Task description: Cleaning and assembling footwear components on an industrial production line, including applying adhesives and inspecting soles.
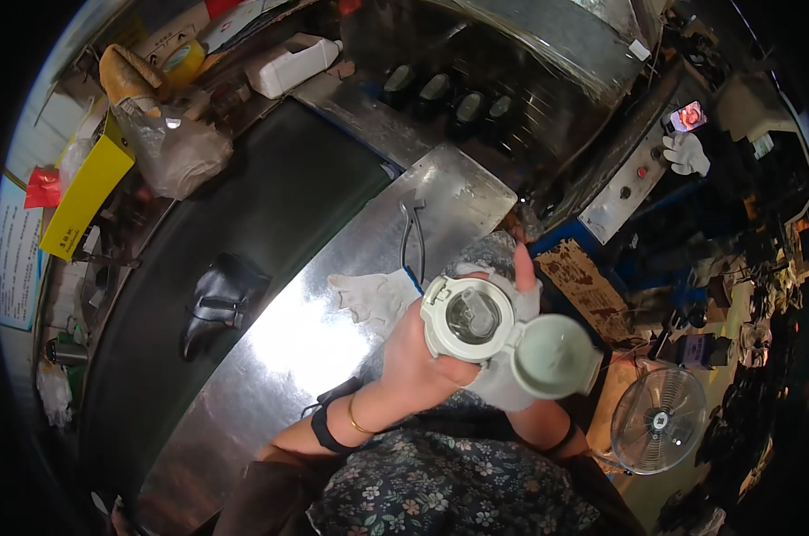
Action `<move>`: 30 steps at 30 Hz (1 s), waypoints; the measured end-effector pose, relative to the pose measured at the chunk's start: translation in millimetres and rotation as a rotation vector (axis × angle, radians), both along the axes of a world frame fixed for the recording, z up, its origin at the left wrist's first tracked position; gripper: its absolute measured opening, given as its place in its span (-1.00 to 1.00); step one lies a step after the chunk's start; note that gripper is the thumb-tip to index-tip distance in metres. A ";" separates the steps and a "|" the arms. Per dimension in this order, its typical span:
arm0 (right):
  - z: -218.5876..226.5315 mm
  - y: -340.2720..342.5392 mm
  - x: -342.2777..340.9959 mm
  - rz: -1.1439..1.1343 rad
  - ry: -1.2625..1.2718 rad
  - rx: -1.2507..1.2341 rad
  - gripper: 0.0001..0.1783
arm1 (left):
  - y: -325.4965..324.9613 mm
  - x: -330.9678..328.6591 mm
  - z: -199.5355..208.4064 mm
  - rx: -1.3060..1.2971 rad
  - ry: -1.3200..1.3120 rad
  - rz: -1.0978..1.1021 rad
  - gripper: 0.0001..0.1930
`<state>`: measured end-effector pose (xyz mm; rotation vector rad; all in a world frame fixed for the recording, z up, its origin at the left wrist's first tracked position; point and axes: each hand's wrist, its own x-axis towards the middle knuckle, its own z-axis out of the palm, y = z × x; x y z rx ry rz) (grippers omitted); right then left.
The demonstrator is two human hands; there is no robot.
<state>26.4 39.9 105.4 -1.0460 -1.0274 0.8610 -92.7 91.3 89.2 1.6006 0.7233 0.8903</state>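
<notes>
A pale green-white flask (495, 326) is held up in front of my chest, its hinged lid (552, 357) swung open to the right. Its round mouth faces up and shows a clear inner part. My left hand (413, 364) is bare and closed round the flask's left side. Behind and below the lid, my right hand (498, 386), in a whitish glove with a bare finger showing, also grips the flask; the lid hides part of it. Nearby on the metal table lie a loose white glove (368, 299) and metal pincers (413, 234).
The shiny metal table (234, 402) borders a dark conveyor belt (270, 192) carrying a black ankle boot (221, 299). Several dark rounded shapes (467, 107) stand in the machine behind. A control panel (623, 192) with a phone (688, 116) is far right, above a fan (659, 420).
</notes>
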 end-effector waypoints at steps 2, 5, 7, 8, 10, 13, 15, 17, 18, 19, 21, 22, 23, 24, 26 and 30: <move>10.8 11.6 18.8 0.181 0.115 -0.076 0.46 | 15.6 -7.8 -3.4 0.109 0.050 -0.226 -0.19; -0.7 19.3 42.0 0.468 0.345 -0.210 0.34 | 29.5 -18.8 8.3 -0.087 -0.079 -0.496 -0.21; -12.8 25.4 37.7 0.650 0.323 0.028 0.17 | 38.8 -27.6 0.5 -0.258 -0.096 -0.592 -0.22; -21.8 36.5 29.0 0.700 0.278 0.150 -0.03 | 42.4 -29.3 -11.7 -0.368 -0.151 -0.771 -0.21; 7.8 40.4 36.5 0.832 0.306 0.028 -0.06 | 43.8 -22.1 -27.2 -0.564 -0.331 -1.022 -0.15; -7.0 60.0 37.4 1.185 0.367 0.049 -0.14 | 23.5 -29.0 -51.3 -0.644 -0.412 -1.021 -0.12; -13.9 64.3 39.0 1.151 0.478 -0.017 0.00 | 21.2 -33.8 -46.6 -0.688 -0.461 -1.039 -0.11; -17.5 62.4 43.1 1.080 0.579 -0.085 0.14 | 27.2 -38.3 -8.9 -0.297 -0.286 -0.699 -0.05; -10.9 57.4 49.6 1.021 0.619 -0.112 0.21 | 30.9 -30.5 6.5 -0.159 -0.290 -0.599 -0.03; -16.2 59.0 50.6 1.008 0.670 -0.139 0.28 | 34.1 -31.5 21.9 -0.089 -0.247 -0.517 0.06; -29.8 51.5 43.7 0.727 0.733 -0.059 0.33 | 36.0 -40.0 19.3 -0.165 0.047 -0.381 0.06; -14.7 45.9 37.4 0.656 0.745 -0.037 0.35 | 37.2 -36.5 23.0 -0.097 0.096 -0.306 0.02; -4.0 40.2 33.0 0.583 0.755 -0.015 0.39 | 33.7 -33.2 30.6 -0.101 0.191 -0.206 -0.03; -7.3 39.1 32.0 0.537 0.513 0.019 0.37 | 31.5 -32.6 26.5 -0.040 0.233 -0.167 -0.06; -2.2 31.0 32.3 0.481 0.298 -0.031 0.33 | 27.1 -34.5 15.7 0.019 0.277 -0.126 -0.08; 10.0 31.9 37.7 0.340 0.296 0.079 0.18 | 27.4 -35.4 1.8 0.000 0.320 -0.147 -0.13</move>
